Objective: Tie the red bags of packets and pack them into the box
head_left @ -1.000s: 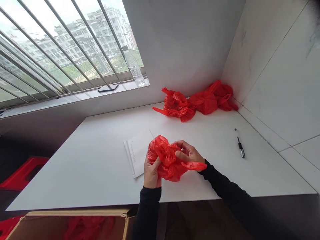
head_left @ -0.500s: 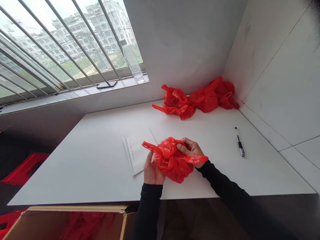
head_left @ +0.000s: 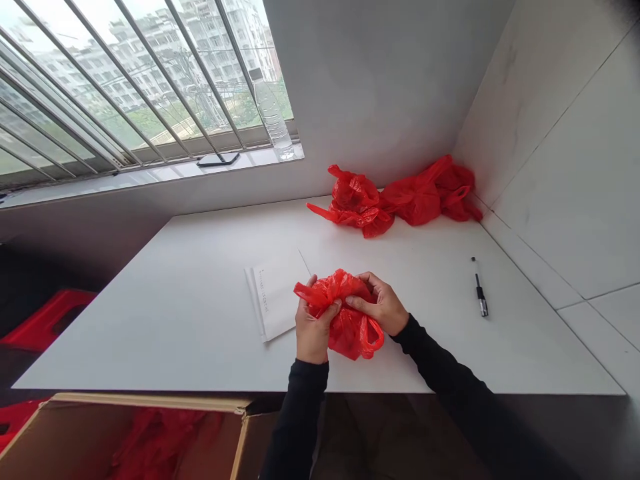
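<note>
A crumpled red plastic bag is held between both hands above the front part of the white table. My left hand grips its left side, thumb pressed on the gathered middle. From the right, my right hand is closed on it, with the thumb close to the left thumb. One handle sticks out to the left and a loop hangs at the lower right. Whatever the bag contains is hidden. Just left of the hands lies a white notebook, partly covered by my left hand.
More red plastic bags lie along the back wall. A black pen rests on the right, its cap beyond it. A water bottle and a phone sit on the sill. Below the front edge stands a cardboard box holding red bags.
Both thumbs have moved in onto the middle of the bag. The handle that pointed right now hangs as a loop at the lower right. The view has shifted slightly.
</note>
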A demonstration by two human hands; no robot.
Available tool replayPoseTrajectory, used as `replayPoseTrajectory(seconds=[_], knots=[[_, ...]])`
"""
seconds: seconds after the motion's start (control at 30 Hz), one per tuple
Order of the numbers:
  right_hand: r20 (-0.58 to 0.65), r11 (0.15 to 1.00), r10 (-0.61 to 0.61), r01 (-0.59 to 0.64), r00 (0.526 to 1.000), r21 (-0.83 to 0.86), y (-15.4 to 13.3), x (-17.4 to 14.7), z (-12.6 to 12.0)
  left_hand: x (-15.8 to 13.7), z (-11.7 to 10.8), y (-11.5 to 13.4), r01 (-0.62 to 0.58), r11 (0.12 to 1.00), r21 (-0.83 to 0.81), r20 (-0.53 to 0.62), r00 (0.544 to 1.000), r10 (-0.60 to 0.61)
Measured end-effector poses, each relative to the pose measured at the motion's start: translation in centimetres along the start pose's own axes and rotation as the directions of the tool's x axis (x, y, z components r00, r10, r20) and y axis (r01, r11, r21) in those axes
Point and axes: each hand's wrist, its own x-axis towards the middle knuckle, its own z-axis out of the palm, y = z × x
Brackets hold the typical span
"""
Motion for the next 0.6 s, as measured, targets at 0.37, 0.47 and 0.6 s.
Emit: replayPoseTrajectory(seconds=[0.37,0.47,0.6], knots=[[-0.051,0.974,0.15,-0.156,0.987,-0.161,0.6,-2.8,-1.7,-4.1,-7.9,9.6,-0.27,0.962,-0.036,-0.202,0.945,0.258],[-0.16,0.946,0.188,-0.222,0.969,-0.234,1.2,-3.3,-1.5,-7.5,-17.0,14.0,-0.38,0.921,0.081,-0.53,0.766,0.363],[-0.215,0.867,0.221,-0.292,0.951,-0.403,1.6,-4.1,-1.3,-12.6,-27.7,13.6,-0.032,0.999,0.008,-0.763,0.646,0.027]])
